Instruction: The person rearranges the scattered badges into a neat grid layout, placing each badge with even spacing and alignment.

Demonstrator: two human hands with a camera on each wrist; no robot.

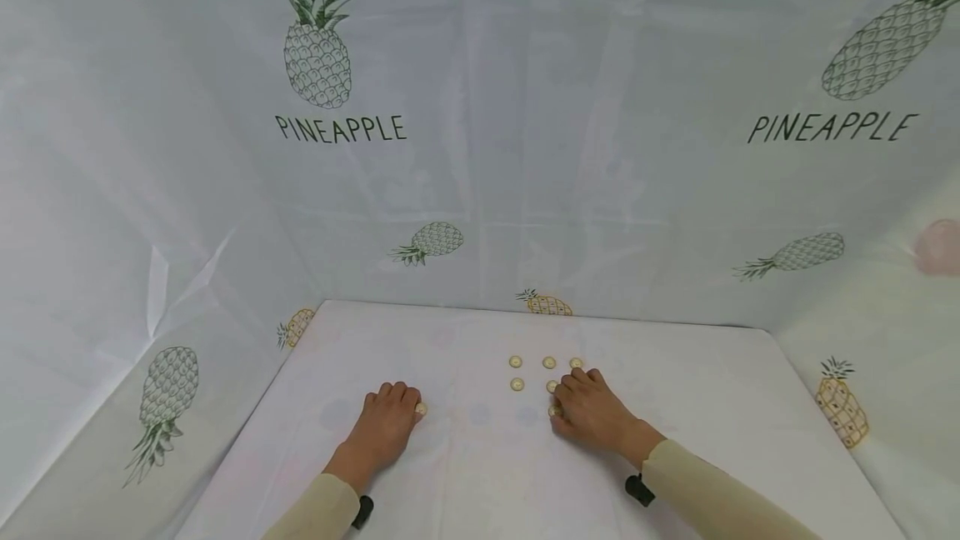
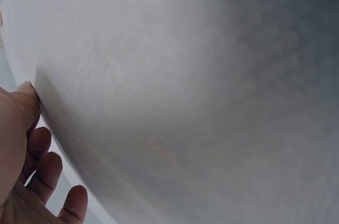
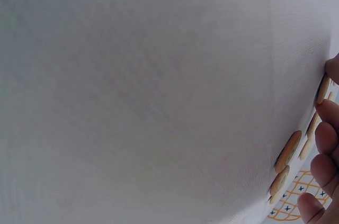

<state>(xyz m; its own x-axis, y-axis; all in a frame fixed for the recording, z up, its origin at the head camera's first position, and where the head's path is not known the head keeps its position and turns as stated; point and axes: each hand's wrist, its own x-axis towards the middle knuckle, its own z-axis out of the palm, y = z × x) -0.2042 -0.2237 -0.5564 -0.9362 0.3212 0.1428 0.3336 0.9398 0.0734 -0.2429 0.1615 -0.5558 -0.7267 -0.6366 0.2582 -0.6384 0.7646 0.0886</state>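
Observation:
Small round tan discs with a ringed top lie on the white-covered table. In the head view my left hand (image 1: 384, 426) is left of centre, its fingertips holding one disc (image 1: 422, 408) at the table surface; that disc is hidden in the left wrist view. My right hand (image 1: 594, 412) is right of centre. Its thumb and index finger pinch a disc (image 3: 322, 88) flat on the table. Just beyond these fingers lie a disc (image 1: 552, 386) and another disc (image 1: 576, 362), partly covered by the hand. The other fingers of my right hand are loosely bent.
To the left of the right hand are a near disc (image 1: 517, 384) and a far disc (image 1: 515, 362), with a further disc (image 1: 549, 362) in the back row. White cloth walls (image 1: 510, 148) printed with pineapples rise behind and beside the table (image 1: 480, 482).

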